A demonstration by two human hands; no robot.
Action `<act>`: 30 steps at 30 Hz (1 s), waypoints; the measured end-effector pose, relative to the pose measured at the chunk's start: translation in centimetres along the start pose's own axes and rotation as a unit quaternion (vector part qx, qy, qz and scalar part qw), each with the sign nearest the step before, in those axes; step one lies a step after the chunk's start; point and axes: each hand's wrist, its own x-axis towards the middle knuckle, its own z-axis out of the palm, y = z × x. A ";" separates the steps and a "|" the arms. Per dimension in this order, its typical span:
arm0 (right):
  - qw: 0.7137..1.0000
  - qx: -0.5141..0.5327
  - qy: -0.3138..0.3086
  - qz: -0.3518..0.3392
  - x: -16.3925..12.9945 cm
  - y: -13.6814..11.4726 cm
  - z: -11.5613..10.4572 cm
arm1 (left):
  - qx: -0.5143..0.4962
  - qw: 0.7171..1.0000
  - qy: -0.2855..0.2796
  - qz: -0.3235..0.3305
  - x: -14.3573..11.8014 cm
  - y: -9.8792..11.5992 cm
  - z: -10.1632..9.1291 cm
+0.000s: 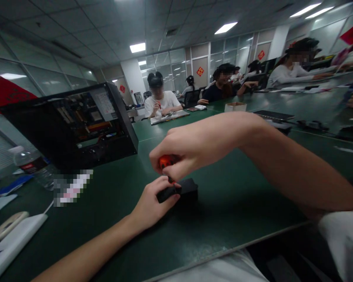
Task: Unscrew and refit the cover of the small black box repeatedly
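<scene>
My right hand (191,147) is closed around the orange-and-black handle of a screwdriver (166,161), held roughly upright with the wrist bent above it. Most of the shaft and the tip are hidden by my fingers. Directly below, a small black box-shaped object (190,189) rests on the green table (229,231). The fingers and thumb of my left hand (154,201) grip its left end, close under the screwdriver. What kind of thing the black object is I cannot make out.
An open black computer case (123,117) stands at the left, with a plastic bottle (32,164) before it. A white power strip (14,246) lies at the near left. A small carton (235,107) and a dark flat device (273,114) sit beyond my right arm. Several people work farther back.
</scene>
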 end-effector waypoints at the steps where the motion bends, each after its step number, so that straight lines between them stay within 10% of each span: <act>1: 1.000 -0.007 -0.022 -0.006 0.0 0.0 -0.5 | 0.005 1.000 0.004 -0.002 0.2 0.2 0.1; 9: 0.995 -0.075 -0.052 -0.034 0.6 0.7 -1.2 | -0.080 0.992 0.059 -0.073 1.2 0.4 1.1; 30: 0.992 -0.119 -0.019 0.033 -0.1 1.2 -1.2 | -0.075 0.994 0.071 0.023 1.3 -0.1 0.9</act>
